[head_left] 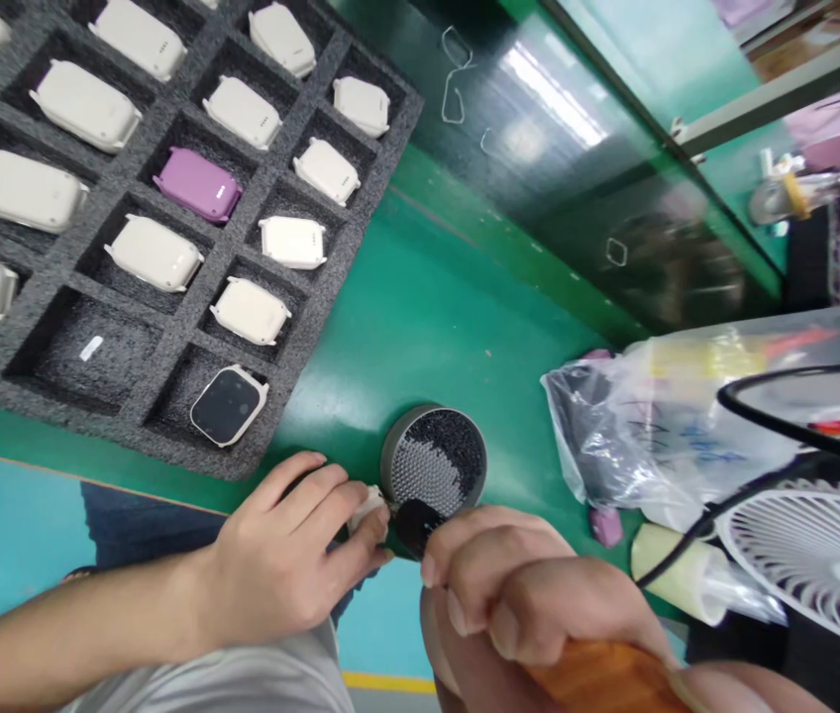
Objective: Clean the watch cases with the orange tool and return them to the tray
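Note:
My left hand (pixel 293 560) is closed around a small white casing (pixel 369 503) at the near edge of the green bench, most of the part hidden under the fingers. My right hand (pixel 531 604) grips a tool with a wooden handle (pixel 598 678). Its dark tip (pixel 414 523) meets the white casing. Just behind the tip stands a round grey tin (pixel 433 463) filled with tiny dark parts.
A dark foam tray (pixel 331 287) at the left holds several white casings, one purple casing (pixel 198 185) and one with a black screen (pixel 228 406). A clear plastic bag (pixel 658 416) and a white fan (pixel 813 555) lie at the right. Another person's hand appears far right.

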A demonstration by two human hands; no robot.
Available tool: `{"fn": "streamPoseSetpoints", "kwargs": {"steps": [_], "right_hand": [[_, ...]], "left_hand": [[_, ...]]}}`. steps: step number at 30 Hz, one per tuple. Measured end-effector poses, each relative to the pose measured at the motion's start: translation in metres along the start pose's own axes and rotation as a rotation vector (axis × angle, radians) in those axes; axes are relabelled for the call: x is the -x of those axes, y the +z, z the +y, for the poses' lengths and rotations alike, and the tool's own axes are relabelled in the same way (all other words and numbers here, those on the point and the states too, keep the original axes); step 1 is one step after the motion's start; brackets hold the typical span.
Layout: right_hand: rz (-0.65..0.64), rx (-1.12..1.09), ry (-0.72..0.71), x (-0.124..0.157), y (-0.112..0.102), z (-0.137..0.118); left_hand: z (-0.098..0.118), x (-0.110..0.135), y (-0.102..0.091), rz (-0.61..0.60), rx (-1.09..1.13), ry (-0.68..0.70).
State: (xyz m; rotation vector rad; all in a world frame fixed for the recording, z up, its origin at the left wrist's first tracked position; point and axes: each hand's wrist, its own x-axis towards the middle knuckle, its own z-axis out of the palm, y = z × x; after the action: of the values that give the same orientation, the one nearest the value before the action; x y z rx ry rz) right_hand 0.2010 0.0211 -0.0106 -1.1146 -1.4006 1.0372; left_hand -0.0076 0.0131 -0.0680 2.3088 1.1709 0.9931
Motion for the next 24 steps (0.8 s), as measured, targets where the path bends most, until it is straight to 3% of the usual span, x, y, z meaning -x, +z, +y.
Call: {"fn": "streamPoseSetpoints", "kwargs": {"steps": [4, 6, 9, 11, 16, 24], "right_hand": [[0.022, -0.031, -0.018, 0.003, -0.002, 0.006], [0.002, -0.024, 0.073, -0.001, -0.003, -0.005], [-0.17, -0.012, 0.243, -0.012, -0.006, -0.025], [-0.258, -0.033, 0.276, -0.019, -0.005, -0.033], [0.019, -0.032, 0.09, -0.02, 0.009, -0.031], [0.175, -0.045, -0.013, -0.017, 0.014, -0.02]], "left_hand": [[0.0, 0.001, 0.001, 0.012, -0.007, 0.007], [0.0, 0.0, 0.001, 0.018, -0.006, 0.009], [0.0, -0.002, 0.0, 0.025, -0.005, 0.012], [0.0, -0.003, -0.001, 0.024, -0.003, 0.009], [0.002, -0.004, -0.003, -0.018, -0.008, -0.039], [-0.003, 0.001, -0.009, -0.141, 0.023, 0.087]]}}
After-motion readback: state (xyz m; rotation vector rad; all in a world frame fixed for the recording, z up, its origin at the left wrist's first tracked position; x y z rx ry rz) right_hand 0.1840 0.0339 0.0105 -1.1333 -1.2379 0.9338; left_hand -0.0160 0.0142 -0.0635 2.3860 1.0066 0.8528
